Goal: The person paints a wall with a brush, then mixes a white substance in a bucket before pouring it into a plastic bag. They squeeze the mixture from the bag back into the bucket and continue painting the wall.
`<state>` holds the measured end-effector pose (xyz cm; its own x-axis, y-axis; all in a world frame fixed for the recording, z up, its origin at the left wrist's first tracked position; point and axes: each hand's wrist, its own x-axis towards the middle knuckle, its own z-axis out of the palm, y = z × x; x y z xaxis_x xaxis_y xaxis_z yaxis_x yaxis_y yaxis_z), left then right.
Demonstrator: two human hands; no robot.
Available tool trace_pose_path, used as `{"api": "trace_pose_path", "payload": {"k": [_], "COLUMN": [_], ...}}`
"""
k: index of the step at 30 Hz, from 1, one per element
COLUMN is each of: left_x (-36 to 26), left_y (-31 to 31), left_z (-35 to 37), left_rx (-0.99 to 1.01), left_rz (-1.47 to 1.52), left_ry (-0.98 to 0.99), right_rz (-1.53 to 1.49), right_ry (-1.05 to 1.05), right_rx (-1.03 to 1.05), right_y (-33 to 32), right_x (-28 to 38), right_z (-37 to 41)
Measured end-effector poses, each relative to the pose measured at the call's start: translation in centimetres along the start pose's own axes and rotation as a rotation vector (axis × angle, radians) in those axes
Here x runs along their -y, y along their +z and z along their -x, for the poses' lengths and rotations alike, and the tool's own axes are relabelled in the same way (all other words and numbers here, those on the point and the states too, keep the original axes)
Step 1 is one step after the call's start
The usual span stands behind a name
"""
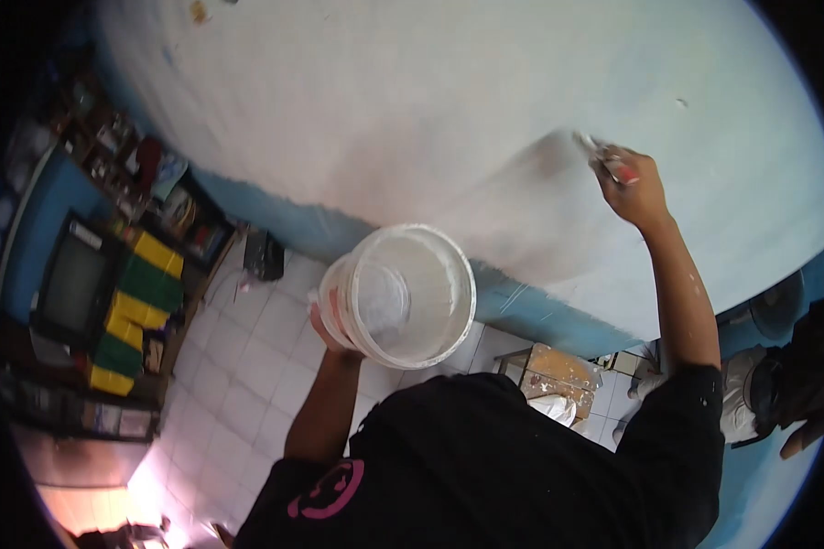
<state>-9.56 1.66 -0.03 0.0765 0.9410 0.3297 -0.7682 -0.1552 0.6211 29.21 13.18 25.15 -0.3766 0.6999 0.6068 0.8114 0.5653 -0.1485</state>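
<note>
My right hand (639, 190) is raised at the wall, fingers closed around a paintbrush (588, 145) with some red on its handle. The bristle end points up and left, right at the whitish wall (384, 101). In front of my body, my left hand (328, 328) grips the left side of a white plastic bucket (441, 284), its fingers partly hidden behind it. The bucket tilts so that its open mouth faces me. White paint coats its inner wall and lies at the bottom.
Blue paint (320, 229) runs along the wall's lower edge. A paint-spattered wooden stool (558, 366) stands below, with something white on it. To the left are a television (73, 284), a yellow and green cloth (142, 293), shelves (101, 137) and a black box (264, 256) on the tiled floor (238, 348).
</note>
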Motion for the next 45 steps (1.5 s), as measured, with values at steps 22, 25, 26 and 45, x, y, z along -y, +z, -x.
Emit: {"api": "trace_pose_path", "payload": {"k": [22, 25, 26, 45], "left_x": [-4.5, -3.5, -2.8, 9.2], "left_y": [-5.2, -6.1, -5.9, 3.8], "left_z": [2.6, 4.2, 4.8, 8.8], "left_rx": [0.003, -0.027, -0.042, -0.262], "left_rz": [-0.078, 0.033, 0.103, 0.321], "left_ry": [0.030, -0.030, -0.073, -0.708], "right_rz": [-0.621, -0.636, -0.621, -0.620], "right_ry": [-0.063, -0.012, 0.003, 0.297], "right_rx": [0.357, 0.362, 0.403, -0.082], "right_y": [11.2, 12.0, 12.1, 10.6], "right_x": [25.4, 24.6, 24.2, 12.9], "right_z": [7.0, 8.7, 9.4, 28.2]}}
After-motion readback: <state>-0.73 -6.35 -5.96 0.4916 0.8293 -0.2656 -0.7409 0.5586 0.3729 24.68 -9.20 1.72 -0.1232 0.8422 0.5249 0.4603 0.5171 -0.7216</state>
